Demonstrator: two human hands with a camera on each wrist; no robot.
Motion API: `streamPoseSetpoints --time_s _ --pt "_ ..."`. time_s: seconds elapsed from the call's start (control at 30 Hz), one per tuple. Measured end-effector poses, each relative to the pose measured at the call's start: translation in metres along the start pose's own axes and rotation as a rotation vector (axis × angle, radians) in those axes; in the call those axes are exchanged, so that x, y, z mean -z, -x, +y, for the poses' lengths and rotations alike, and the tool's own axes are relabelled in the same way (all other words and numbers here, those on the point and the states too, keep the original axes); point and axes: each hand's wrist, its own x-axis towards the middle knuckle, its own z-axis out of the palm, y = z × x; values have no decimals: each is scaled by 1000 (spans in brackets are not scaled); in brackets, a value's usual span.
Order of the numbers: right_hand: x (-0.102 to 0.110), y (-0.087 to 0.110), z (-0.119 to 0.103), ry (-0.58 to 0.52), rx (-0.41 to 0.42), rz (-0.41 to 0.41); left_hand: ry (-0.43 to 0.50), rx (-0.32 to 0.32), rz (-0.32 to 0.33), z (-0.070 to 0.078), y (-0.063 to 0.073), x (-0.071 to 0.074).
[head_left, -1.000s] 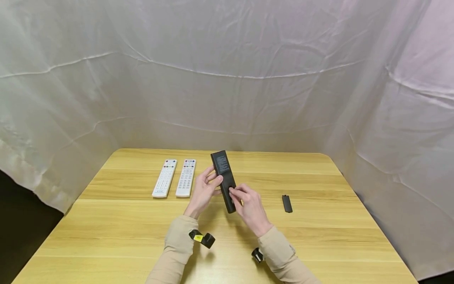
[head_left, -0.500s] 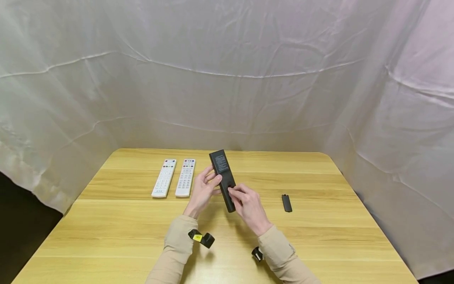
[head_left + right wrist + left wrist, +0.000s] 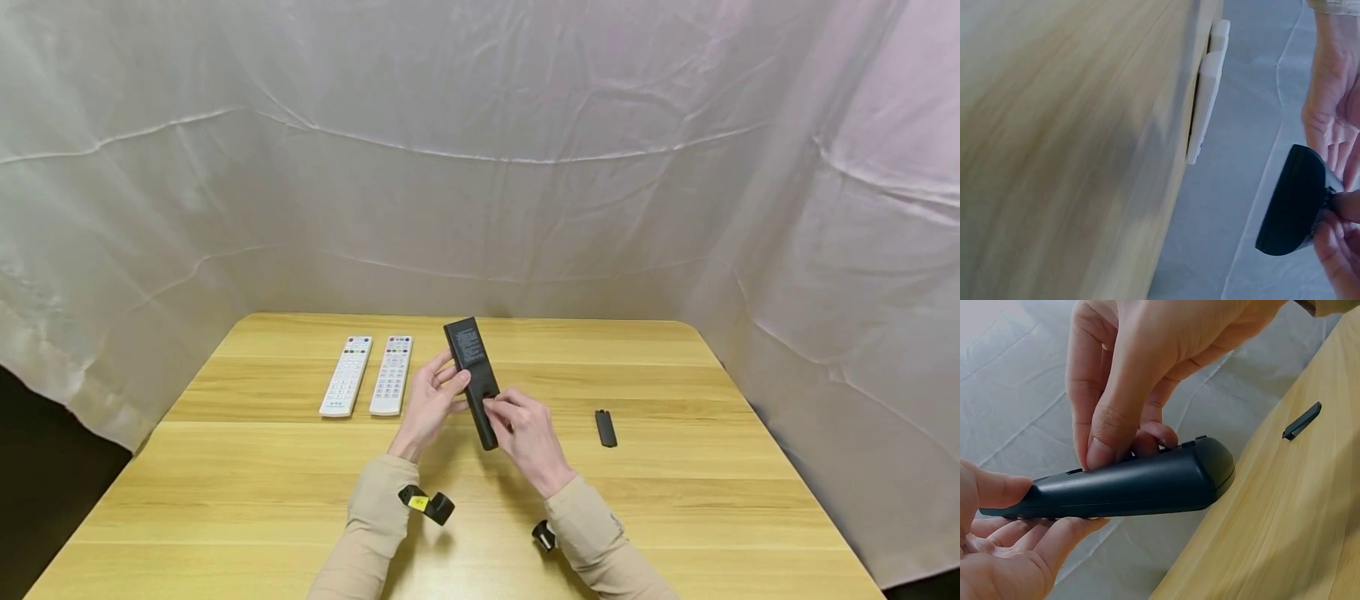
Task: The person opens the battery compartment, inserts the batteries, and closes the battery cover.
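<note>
A black remote control (image 3: 468, 346) is held up over the table, back side toward the head camera, label at its far end. My left hand (image 3: 429, 408) grips it from the left, thumb on the back and fingers beneath. Bent over its near half, my right hand (image 3: 529, 437) has its thumb and fingertips at the opening in the back. In the left wrist view those fingertips (image 3: 1102, 453) reach down into the opening of the remote control (image 3: 1135, 490); I cannot tell what they hold there. A small black battery cover (image 3: 606, 428) lies apart on the right.
Two white remote controls (image 3: 347, 379) lie side by side on the wooden table (image 3: 262, 483), left of my hands. Pale fabric (image 3: 480, 167) hangs behind the table and along its sides. Each sleeve carries a small black wrist camera (image 3: 427, 504).
Both hands and the black remote control stay nearly in place, with only slight shifts. My right fingertips remain at the opening.
</note>
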Motion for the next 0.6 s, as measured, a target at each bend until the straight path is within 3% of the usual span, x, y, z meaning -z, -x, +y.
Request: streamPoseSetpoints --time_s 0.37,0.6 --pt "2 -2 -3 -34 -33 -36 9 23 16 2 0 0" --pt "3 -4 0 -166 -87 30 27 14 13 3 1 0"
